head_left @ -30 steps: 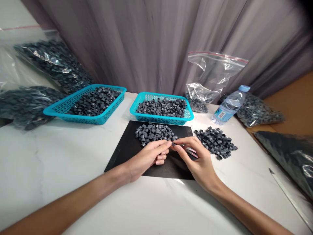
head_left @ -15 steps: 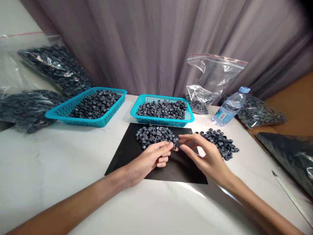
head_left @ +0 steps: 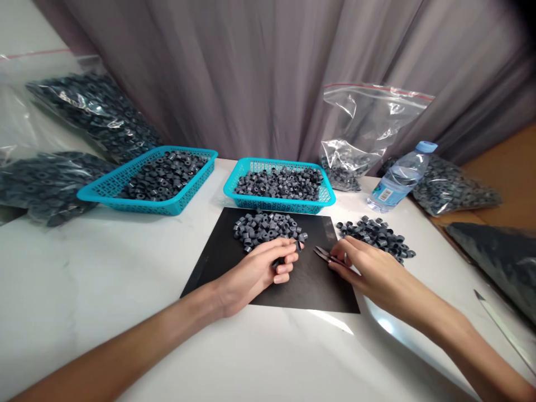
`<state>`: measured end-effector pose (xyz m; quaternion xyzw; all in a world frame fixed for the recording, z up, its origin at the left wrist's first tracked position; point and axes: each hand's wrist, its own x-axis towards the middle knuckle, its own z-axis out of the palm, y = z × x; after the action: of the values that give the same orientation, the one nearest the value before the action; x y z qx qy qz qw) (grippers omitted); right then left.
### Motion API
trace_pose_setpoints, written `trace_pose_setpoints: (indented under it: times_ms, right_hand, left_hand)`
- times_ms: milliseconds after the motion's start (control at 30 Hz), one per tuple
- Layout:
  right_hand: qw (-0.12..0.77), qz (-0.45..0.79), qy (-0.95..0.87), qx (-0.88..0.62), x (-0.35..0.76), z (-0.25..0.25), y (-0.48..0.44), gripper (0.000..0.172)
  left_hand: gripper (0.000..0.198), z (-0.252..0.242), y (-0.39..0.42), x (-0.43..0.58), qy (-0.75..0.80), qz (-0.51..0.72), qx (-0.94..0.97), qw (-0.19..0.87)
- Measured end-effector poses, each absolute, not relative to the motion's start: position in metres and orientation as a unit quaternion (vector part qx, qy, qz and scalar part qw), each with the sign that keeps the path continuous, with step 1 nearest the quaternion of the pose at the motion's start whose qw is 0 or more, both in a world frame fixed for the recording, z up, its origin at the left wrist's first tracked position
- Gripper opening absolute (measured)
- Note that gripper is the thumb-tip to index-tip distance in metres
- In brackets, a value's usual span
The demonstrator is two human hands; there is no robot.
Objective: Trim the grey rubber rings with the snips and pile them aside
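Observation:
Between the thumb and fingers of my left hand (head_left: 268, 262) is a small grey plastic ring (head_left: 298, 245), held just in front of a pile of similar rings (head_left: 268, 228) on the black mat (head_left: 205, 273). My right hand (head_left: 368, 265) is closed on small pliers (head_left: 323, 254), whose narrow jaws point left toward the held ring but stay apart from it. Most of the pliers' handles are hidden by my fingers. Beyond my right hand lies a second pile of rings (head_left: 381, 234), on the white table.
Two blue baskets (head_left: 278, 205) (head_left: 176, 207) of rings stand at the back. A clear zip bag (head_left: 343, 167) and a water bottle (head_left: 397, 178) are at the back right. Filled bags (head_left: 62, 173) lie at the left. A pointed blade-like strip (head_left: 502, 329) lies at the right.
My right hand has drawn back to the right from my left hand and now has the pliers in its fingers. My left hand still holds a ring, nearly in place.

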<state>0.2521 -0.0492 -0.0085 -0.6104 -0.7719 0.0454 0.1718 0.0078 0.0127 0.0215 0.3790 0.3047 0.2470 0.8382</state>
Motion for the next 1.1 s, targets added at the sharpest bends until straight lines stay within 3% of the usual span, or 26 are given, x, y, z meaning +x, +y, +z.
trace_pose_setpoints:
  times_ms: [133,467,733,1100]
  right_hand:
    - [0.206,0.032,-0.751,-0.626,0.239,-0.011,-0.049,0.022]
    - [0.449,0.261,-0.631,-0.577,0.206,-0.012,-0.054,0.029]
    - [0.470,0.227,-0.660,-0.541,0.204,-0.018,-0.055,0.026]
    - [0.482,0.189,-0.699,-0.493,0.207,-0.017,-0.055,0.031]
  left_hand:
    - [0.006,0.018,0.013,0.009,0.297,0.250,0.375,0.842]
    - [0.004,0.025,0.009,0.010,0.294,0.268,0.376,0.837]
    - [0.019,0.026,0.010,0.009,0.265,0.262,0.385,0.844]
    - [0.018,0.030,0.009,0.005,0.246,0.238,0.407,0.847]
